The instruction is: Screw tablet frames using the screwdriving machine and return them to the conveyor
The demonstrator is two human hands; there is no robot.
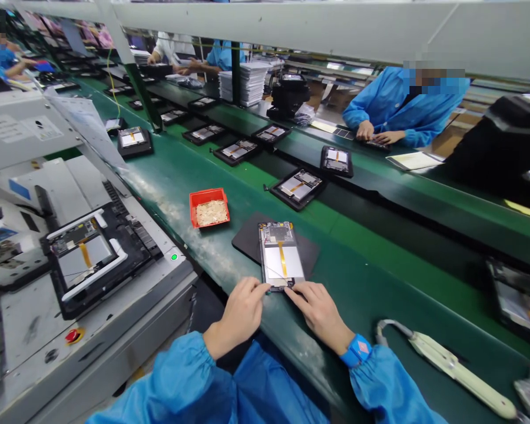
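Line: green assembly conveyor (371,282), black-framed open tablets along it
Left of line: grey press fixture (22,330) holding another tablet
Work spot: open tablet (281,253) on black mat (249,238), near conveyor's near edge
Nearby: red tray (209,207) left of mat; cream corded hand tool (459,365) at right
Hands: left hand (241,312), right hand (318,312) apart, both clamped on tablet's near edge
Right wrist: blue wrist strap (357,350)
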